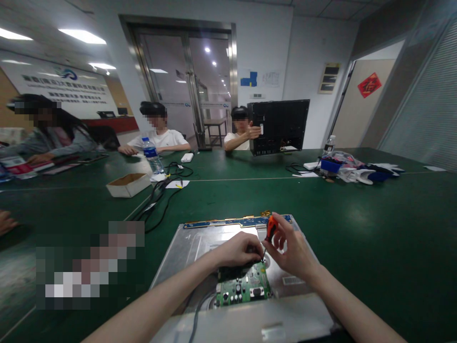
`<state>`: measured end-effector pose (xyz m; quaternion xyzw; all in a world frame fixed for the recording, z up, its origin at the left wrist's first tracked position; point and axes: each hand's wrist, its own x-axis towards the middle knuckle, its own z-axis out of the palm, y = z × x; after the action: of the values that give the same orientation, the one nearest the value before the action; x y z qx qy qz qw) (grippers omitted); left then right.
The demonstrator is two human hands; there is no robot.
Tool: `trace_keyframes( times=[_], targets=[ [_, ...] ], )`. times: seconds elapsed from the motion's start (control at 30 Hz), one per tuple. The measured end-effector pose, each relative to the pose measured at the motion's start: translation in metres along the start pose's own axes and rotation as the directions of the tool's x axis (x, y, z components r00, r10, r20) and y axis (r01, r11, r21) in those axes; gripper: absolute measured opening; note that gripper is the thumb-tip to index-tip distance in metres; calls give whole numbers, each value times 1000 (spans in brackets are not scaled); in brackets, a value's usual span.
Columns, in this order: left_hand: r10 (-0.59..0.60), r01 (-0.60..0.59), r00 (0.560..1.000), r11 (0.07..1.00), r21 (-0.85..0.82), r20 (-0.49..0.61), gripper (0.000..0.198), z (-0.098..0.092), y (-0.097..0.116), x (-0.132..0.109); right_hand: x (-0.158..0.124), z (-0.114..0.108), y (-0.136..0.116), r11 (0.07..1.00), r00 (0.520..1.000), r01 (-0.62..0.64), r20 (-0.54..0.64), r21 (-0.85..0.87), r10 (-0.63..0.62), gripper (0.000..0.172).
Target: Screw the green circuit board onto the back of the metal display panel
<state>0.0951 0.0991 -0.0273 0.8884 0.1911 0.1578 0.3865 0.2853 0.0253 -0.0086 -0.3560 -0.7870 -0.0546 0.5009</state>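
An orange-handled screwdriver [272, 227] is gripped by my right hand [294, 247], its shaft slanting down to the upper right corner of a green circuit board [244, 285]. Beside that tip, my left hand [241, 248] has its fingers curled close together at the board's top edge; what they pinch, if anything, is hidden. The board lies on the silver metal back of a display panel [185, 255]. Along the panel's far edge runs a narrow blue circuit strip [228, 222].
Black cables [152, 200], an open white box [128, 185] and a water bottle [153, 156] stand ahead-left. A bag with gloves [357, 169] lies far right. Across the green table [374, 238], one person holds a black monitor [280, 126]; others sit further left.
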Motion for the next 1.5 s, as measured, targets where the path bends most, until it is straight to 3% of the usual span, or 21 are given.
trace_keyframes(
  times=[0.47, 0.77, 1.1, 1.5],
  targets=[
    [-2, 2, 1000, 1000, 22, 3, 12, 1, -1, 0, -5, 1, 1, 997, 996, -72, 54, 18, 71, 73],
    [-13, 13, 1000, 999, 30, -2, 14, 0, 4, 1, -4, 2, 0, 1000, 1000, -22, -14, -18, 22, 74],
    [-15, 15, 1000, 1000, 1, 6, 7, 0, 4, 0, 0, -2, -3, 999, 999, -20, 51, 31, 19, 75],
    [0, 0, 1000, 1000, 1, 7, 9, 1, -1, 0, -2, 1, 1, 1000, 1000, -7, 13, -11, 7, 71]
  ],
)
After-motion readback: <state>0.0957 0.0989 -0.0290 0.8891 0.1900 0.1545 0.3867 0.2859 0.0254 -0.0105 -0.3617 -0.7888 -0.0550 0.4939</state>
